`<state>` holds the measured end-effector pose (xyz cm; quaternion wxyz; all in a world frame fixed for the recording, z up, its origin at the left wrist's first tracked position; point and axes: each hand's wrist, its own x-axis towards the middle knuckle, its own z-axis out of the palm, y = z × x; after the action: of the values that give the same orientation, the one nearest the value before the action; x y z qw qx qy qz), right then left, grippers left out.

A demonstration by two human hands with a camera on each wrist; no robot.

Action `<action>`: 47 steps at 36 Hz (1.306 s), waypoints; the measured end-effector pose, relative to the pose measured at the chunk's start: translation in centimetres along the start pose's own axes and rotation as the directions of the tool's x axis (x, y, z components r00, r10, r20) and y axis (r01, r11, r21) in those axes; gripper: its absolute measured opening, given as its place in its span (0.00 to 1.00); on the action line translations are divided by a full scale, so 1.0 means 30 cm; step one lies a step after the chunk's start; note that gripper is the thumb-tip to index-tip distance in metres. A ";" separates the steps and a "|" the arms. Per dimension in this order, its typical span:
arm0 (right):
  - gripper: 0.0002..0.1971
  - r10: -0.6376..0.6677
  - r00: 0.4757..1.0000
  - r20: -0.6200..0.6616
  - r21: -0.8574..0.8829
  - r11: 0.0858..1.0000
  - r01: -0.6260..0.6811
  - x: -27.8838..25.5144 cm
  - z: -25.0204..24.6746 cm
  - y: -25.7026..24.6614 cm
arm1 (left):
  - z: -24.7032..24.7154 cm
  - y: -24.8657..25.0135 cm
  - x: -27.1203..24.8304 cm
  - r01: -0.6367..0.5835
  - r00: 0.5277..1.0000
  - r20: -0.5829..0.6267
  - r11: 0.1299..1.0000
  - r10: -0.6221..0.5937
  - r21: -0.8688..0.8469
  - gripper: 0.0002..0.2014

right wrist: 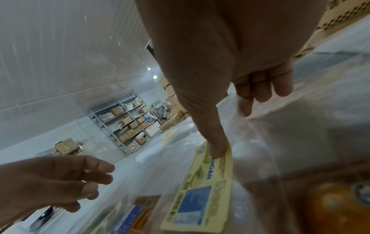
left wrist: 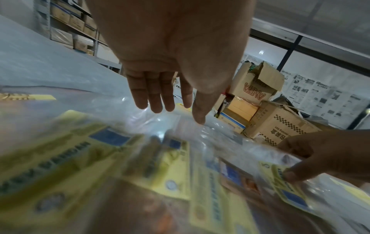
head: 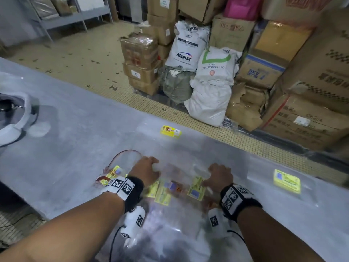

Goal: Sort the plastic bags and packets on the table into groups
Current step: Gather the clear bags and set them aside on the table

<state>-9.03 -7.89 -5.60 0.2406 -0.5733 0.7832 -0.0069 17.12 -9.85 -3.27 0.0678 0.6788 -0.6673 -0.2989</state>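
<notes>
Right hand (right wrist: 230, 79) pinching flat yellow packet (right wrist: 202, 190) (glossy), left hand (left wrist: 172, 55) spread

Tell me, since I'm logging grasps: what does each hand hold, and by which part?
The right hand pinches a yellow-labelled packet at its top edge. The left hand holds nothing, its fingers straight over the clear bags.

My arms are bare. Each wrist wears a black band (head: 133, 188) with white square-coded tags, plus a white tagged camera pod (head: 133, 223) trailing a black cable.
</notes>
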 end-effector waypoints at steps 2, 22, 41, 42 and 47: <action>0.28 0.017 1.000 -0.013 0.085 0.996 -0.015 -0.004 0.005 -0.013 | -0.026 -0.027 0.029 -0.013 0.999 0.038 0.999 0.012 0.033 0.26; 0.26 -0.027 1.000 -0.012 0.918 0.396 0.022 -0.126 -0.056 -0.283 | -0.099 -0.038 0.142 0.048 0.920 0.331 0.775 0.212 -0.630 0.45; 0.22 -0.024 1.000 0.017 0.282 0.959 0.018 -0.105 0.189 -0.458 | -0.263 -0.377 0.188 0.116 0.992 0.113 0.660 -0.046 -0.742 0.06; 0.28 -0.037 0.999 0.001 0.196 0.980 0.037 -0.106 0.204 -0.474 | -0.268 -0.394 0.186 0.102 0.995 0.086 0.657 -0.058 -0.747 0.06; 0.36 -0.014 1.000 -0.006 -0.090 0.996 0.013 -0.122 0.253 -0.537 | -0.281 -0.461 0.178 0.094 0.993 0.029 0.640 -0.111 -0.763 0.06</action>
<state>9.15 -8.10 -6.33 0.2118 -0.5889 0.7796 0.0250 32.90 -16.12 -4.89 0.3368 0.6268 -0.4395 -0.5482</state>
